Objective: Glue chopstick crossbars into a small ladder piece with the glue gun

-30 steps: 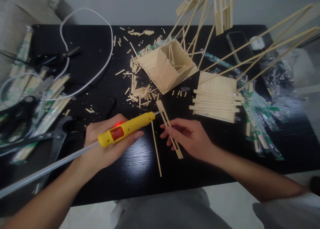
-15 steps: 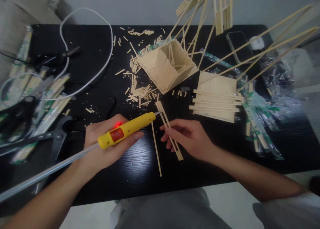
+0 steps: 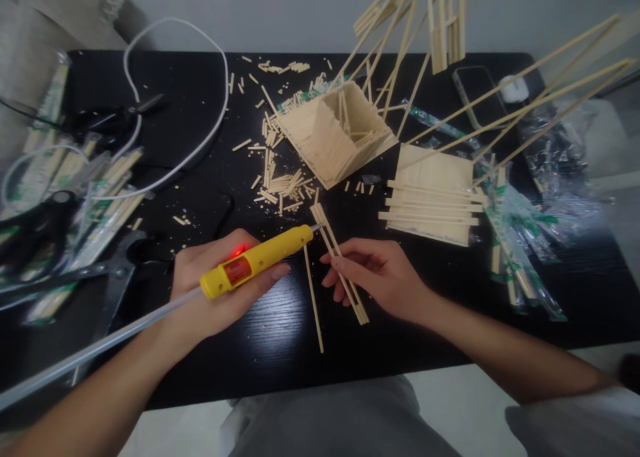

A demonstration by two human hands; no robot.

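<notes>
My left hand (image 3: 220, 287) is closed around a yellow hot glue gun (image 3: 260, 257) with a red light and a long clear glue stick in its back end. The gun's metal nozzle meets the upper part of some wooden sticks (image 3: 357, 308), whether touching or just short of them I cannot tell. Between thumb and fingers, my right hand (image 3: 383, 275) pinches these sticks, which lie side by side with a narrow gap. A single loose stick (image 3: 314, 300) lies on the black table between my hands.
Behind stands a wooden-stick structure (image 3: 335, 134) with long sticks rising from it. Right of it, a flat stick panel (image 3: 435, 170) bears several crosswise sticks. Cut stick pieces (image 3: 280, 184) litter the table. Pliers (image 3: 117, 267), a white cable (image 3: 223, 64) and wrapped chopsticks (image 3: 113, 207) lie left, a phone (image 3: 479, 97) back right.
Almost nothing differs. The glue gun and my left hand have shifted very slightly to the right, while the sticks in my right hand stay nearly in place.
</notes>
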